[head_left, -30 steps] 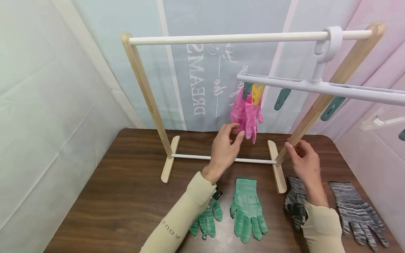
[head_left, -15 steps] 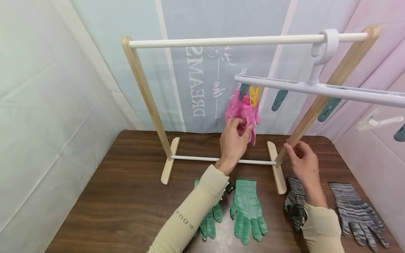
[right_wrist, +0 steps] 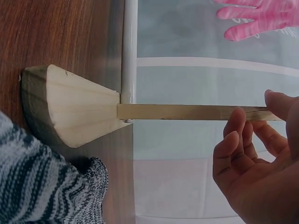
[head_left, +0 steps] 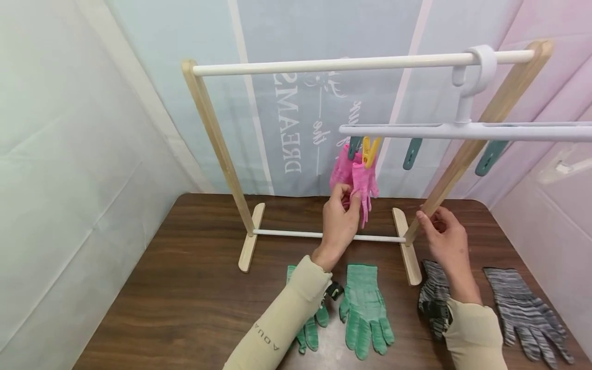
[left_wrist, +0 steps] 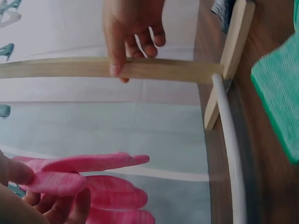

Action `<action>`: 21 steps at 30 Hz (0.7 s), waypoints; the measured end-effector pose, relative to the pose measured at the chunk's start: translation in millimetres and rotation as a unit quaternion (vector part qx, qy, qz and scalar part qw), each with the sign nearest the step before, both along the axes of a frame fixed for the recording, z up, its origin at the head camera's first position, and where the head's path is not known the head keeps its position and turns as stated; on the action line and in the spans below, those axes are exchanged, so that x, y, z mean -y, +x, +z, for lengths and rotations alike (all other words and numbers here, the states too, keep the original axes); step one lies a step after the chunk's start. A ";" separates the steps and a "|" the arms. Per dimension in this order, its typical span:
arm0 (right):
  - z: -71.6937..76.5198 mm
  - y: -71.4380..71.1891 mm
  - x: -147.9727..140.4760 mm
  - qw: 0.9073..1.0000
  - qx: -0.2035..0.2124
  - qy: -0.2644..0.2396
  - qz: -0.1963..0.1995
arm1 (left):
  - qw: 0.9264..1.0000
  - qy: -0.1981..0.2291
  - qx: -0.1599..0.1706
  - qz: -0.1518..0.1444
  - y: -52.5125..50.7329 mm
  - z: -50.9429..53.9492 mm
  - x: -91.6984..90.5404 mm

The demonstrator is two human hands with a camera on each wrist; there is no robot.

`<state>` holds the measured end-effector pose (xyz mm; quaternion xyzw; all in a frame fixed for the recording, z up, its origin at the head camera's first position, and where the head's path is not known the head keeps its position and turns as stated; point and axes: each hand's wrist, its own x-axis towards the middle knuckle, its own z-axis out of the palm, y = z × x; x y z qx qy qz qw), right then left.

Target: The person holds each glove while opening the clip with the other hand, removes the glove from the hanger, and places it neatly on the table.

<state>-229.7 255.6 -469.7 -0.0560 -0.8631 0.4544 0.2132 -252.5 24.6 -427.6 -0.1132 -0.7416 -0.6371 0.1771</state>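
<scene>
A pair of pink gloves (head_left: 364,180) hangs from the left end of a pale grey clip hanger (head_left: 407,131). A yellow clothespin (head_left: 368,154) and a dark green clip (head_left: 353,148) hold their cuffs. My left hand (head_left: 339,221) pinches a finger of one pink glove between thumb and fingers, as the left wrist view shows (left_wrist: 58,183). With thumb and fingertips, my right hand (head_left: 447,239) grips the right wooden post (head_left: 458,172) of the drying rack, low down. The hanger's hook (head_left: 483,69) sits on the white top bar (head_left: 337,64).
Green gloves (head_left: 365,308) lie on the brown table (head_left: 185,288) in front of the rack, one partly under my left sleeve. Dark grey striped gloves (head_left: 527,308) lie at the right. More green clips (head_left: 491,156) dangle from the hanger. A printed curtain (head_left: 296,128) stands behind.
My left hand has reached the pink gloves and taken hold of a glove finger. The hanger's left end has dipped, so the hanger now looks nearly level. My right hand stays on the post.
</scene>
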 end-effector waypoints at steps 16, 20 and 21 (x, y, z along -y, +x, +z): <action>-2.3 3.8 -2.1 1.000 0.019 0.018 -0.011 | 0.989 0.145 0.016 -0.009 34.8 -8.5 5.2; -1.0 2.6 -0.3 1.000 0.012 0.023 -0.011 | 0.989 0.146 0.008 -0.010 35.8 -9.6 7.7; -1.3 2.2 0.0 1.000 0.012 0.025 -0.010 | 0.989 0.145 0.007 -0.009 35.4 -10.3 8.6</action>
